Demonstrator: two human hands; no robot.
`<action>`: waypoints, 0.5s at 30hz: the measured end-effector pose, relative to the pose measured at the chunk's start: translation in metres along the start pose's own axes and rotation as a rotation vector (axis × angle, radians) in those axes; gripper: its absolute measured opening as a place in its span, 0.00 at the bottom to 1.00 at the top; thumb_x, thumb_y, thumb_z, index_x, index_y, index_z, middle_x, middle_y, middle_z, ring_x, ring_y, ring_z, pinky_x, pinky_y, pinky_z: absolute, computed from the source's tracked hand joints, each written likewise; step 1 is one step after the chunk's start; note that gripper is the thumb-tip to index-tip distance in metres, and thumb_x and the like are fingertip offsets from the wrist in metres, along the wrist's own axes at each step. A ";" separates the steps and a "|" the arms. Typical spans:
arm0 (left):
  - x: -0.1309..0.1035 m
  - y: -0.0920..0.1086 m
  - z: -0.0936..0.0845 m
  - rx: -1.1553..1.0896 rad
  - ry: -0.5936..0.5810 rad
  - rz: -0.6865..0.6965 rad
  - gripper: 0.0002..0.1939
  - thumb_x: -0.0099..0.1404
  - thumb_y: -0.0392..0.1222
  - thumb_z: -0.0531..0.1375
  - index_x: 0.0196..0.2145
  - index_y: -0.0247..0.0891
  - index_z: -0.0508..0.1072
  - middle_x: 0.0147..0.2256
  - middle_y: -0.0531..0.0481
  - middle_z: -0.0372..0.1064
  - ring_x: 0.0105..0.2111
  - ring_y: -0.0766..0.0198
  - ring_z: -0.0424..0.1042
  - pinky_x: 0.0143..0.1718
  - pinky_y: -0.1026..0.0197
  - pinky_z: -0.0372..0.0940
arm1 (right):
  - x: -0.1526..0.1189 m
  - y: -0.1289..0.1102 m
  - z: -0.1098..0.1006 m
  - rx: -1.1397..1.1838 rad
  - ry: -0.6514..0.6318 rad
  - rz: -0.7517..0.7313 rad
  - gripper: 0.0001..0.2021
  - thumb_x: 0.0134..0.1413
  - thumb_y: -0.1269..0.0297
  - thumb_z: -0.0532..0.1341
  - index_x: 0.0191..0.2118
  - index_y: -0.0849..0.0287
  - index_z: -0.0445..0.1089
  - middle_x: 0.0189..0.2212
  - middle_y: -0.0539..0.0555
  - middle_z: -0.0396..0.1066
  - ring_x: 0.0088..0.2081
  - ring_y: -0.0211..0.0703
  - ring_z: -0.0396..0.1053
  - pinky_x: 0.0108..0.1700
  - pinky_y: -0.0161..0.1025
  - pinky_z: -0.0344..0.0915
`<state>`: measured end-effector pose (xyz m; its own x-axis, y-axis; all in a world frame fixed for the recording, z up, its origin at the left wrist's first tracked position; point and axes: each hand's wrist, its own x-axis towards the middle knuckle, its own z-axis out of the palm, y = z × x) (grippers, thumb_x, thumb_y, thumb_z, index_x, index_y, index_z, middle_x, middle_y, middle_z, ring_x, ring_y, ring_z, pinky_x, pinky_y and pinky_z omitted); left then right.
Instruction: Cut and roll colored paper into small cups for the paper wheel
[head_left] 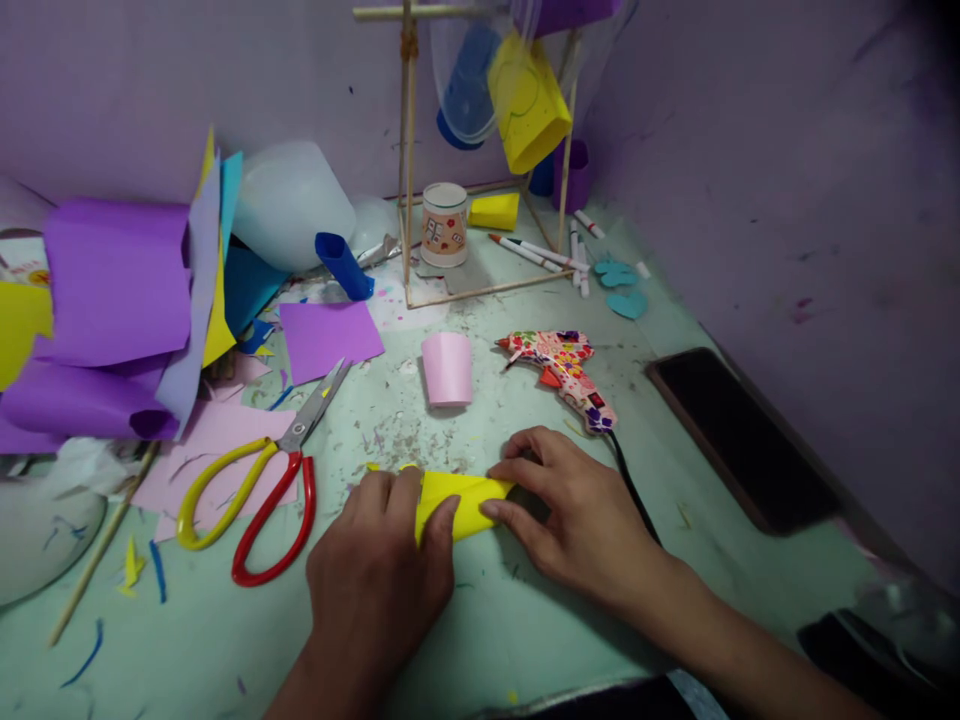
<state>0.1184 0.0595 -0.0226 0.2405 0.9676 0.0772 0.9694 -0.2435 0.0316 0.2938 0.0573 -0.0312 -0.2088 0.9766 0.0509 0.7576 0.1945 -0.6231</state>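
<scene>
A folded or rolled piece of yellow paper [466, 505] lies low over the table between my two hands. My left hand [386, 550] grips its left part, thumb in front and fingers behind. At the right end, my right hand [566, 510] pinches it between thumb and fingers. Just beyond stands a small pink paper cup shape [448, 370]. A flower-patterned glue gun [562, 375] lies past my right hand, its black cord running back under my right forearm. Left of my left hand rest open scissors [281, 455] with one yellow and one red handle.
A stick frame [409, 160] stands at the back, with a patterned paper cup [444, 225] inside and yellow paper [529, 105] hanging from it. Markers [540, 255] lie nearby. A phone [739, 435] lies right. Purple paper sheets [120, 290] and scraps crowd the left.
</scene>
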 end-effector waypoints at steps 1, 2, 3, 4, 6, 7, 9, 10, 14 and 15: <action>0.000 -0.002 0.003 -0.061 0.026 0.052 0.15 0.63 0.46 0.51 0.41 0.35 0.68 0.34 0.43 0.69 0.32 0.54 0.70 0.25 0.59 0.62 | 0.001 -0.001 -0.001 -0.020 -0.007 -0.005 0.07 0.50 0.64 0.60 0.34 0.58 0.73 0.36 0.56 0.66 0.37 0.46 0.64 0.37 0.43 0.64; 0.001 -0.003 0.005 -0.119 0.039 0.103 0.16 0.62 0.46 0.51 0.44 0.34 0.67 0.37 0.41 0.68 0.35 0.53 0.69 0.28 0.57 0.64 | 0.002 -0.002 -0.002 -0.038 -0.017 -0.006 0.06 0.50 0.64 0.60 0.34 0.58 0.73 0.36 0.56 0.67 0.37 0.47 0.63 0.37 0.44 0.63; 0.001 -0.004 0.007 -0.165 0.038 0.143 0.18 0.62 0.47 0.52 0.46 0.33 0.66 0.39 0.40 0.67 0.38 0.51 0.68 0.31 0.55 0.65 | 0.003 -0.003 -0.002 -0.053 -0.028 -0.005 0.06 0.49 0.65 0.60 0.34 0.58 0.73 0.35 0.56 0.67 0.37 0.47 0.63 0.37 0.44 0.63; 0.001 -0.005 0.009 -0.199 0.024 0.168 0.20 0.61 0.47 0.53 0.47 0.33 0.65 0.41 0.39 0.65 0.40 0.50 0.66 0.34 0.53 0.65 | 0.004 -0.003 -0.003 -0.065 -0.041 -0.002 0.06 0.49 0.65 0.60 0.34 0.58 0.72 0.34 0.56 0.67 0.37 0.48 0.62 0.37 0.44 0.63; 0.002 -0.005 0.010 -0.240 -0.023 0.169 0.21 0.60 0.47 0.55 0.48 0.33 0.64 0.42 0.39 0.63 0.41 0.50 0.64 0.36 0.50 0.65 | 0.005 -0.004 -0.003 -0.078 -0.063 0.000 0.06 0.49 0.66 0.60 0.34 0.58 0.72 0.33 0.55 0.68 0.37 0.48 0.61 0.36 0.44 0.62; 0.003 -0.005 0.010 -0.259 -0.042 0.159 0.21 0.59 0.46 0.56 0.47 0.34 0.64 0.42 0.40 0.62 0.41 0.50 0.63 0.37 0.49 0.65 | 0.005 -0.004 -0.003 -0.078 -0.072 -0.001 0.05 0.50 0.66 0.60 0.34 0.58 0.72 0.32 0.56 0.68 0.37 0.48 0.60 0.37 0.45 0.62; 0.003 -0.004 0.009 -0.305 -0.054 0.145 0.17 0.58 0.44 0.57 0.44 0.35 0.64 0.42 0.40 0.60 0.41 0.50 0.61 0.38 0.48 0.64 | 0.006 -0.005 -0.003 -0.067 -0.088 -0.011 0.06 0.50 0.68 0.60 0.35 0.59 0.71 0.32 0.56 0.68 0.37 0.48 0.59 0.38 0.46 0.61; 0.003 -0.003 0.009 -0.329 -0.052 0.149 0.14 0.58 0.43 0.57 0.41 0.35 0.64 0.41 0.40 0.59 0.42 0.50 0.61 0.39 0.48 0.64 | 0.006 -0.005 -0.002 -0.058 -0.091 -0.018 0.07 0.50 0.69 0.60 0.37 0.60 0.71 0.32 0.56 0.68 0.37 0.48 0.59 0.39 0.46 0.60; 0.002 -0.003 0.010 -0.354 -0.030 0.213 0.09 0.59 0.40 0.56 0.37 0.36 0.62 0.41 0.40 0.59 0.41 0.51 0.60 0.39 0.47 0.61 | 0.006 -0.009 -0.002 -0.013 -0.111 -0.088 0.13 0.50 0.74 0.57 0.43 0.61 0.69 0.36 0.57 0.69 0.39 0.49 0.59 0.42 0.47 0.57; 0.002 -0.003 0.010 -0.347 -0.026 0.232 0.09 0.59 0.41 0.56 0.37 0.36 0.61 0.39 0.41 0.60 0.40 0.51 0.60 0.38 0.47 0.60 | 0.006 -0.009 -0.002 -0.002 -0.127 -0.118 0.14 0.50 0.76 0.56 0.44 0.61 0.68 0.36 0.57 0.69 0.40 0.48 0.59 0.42 0.47 0.57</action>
<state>0.1162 0.0627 -0.0324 0.4557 0.8848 0.0970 0.8165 -0.4589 0.3505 0.2865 0.0616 -0.0235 -0.3728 0.9276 0.0239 0.7247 0.3071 -0.6169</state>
